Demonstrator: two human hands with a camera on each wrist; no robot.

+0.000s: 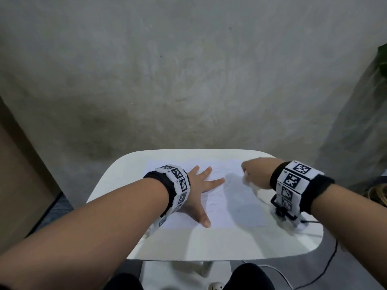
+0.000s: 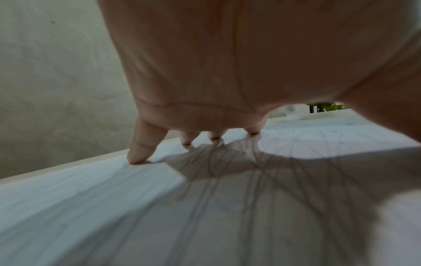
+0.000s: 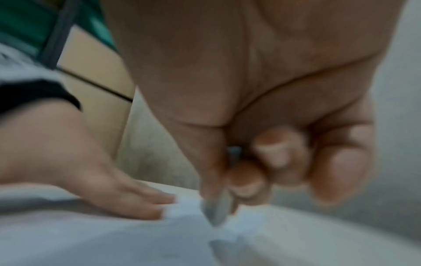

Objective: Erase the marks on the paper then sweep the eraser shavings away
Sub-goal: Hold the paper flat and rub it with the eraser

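Observation:
A white sheet of paper (image 1: pixel 234 206) lies on the small white table (image 1: pixel 209 243). Faint pencil scribbles (image 1: pixel 211 203) cross its middle and run under my left palm as long grey lines (image 2: pixel 250 171). My left hand (image 1: pixel 201 185) lies flat on the sheet's left part, fingers spread and straight, the fingertips (image 2: pixel 139 158) pressing down. My right hand (image 1: pixel 255 172) hovers blurred over the paper's far right part, fingers curled. In the right wrist view it (image 3: pixel 250 171) pinches a grey-tipped eraser (image 3: pixel 216 210) whose tip touches the paper beside my left hand (image 3: pixel 127 198).
The table has rounded corners and stands close to a grey concrete wall (image 1: pixel 188 80). A black cable (image 1: pixel 326 266) hangs off the right front corner. A brown board (image 1: pixel 16 185) stands at left, green leaves (image 1: pixel 382 59) at far right.

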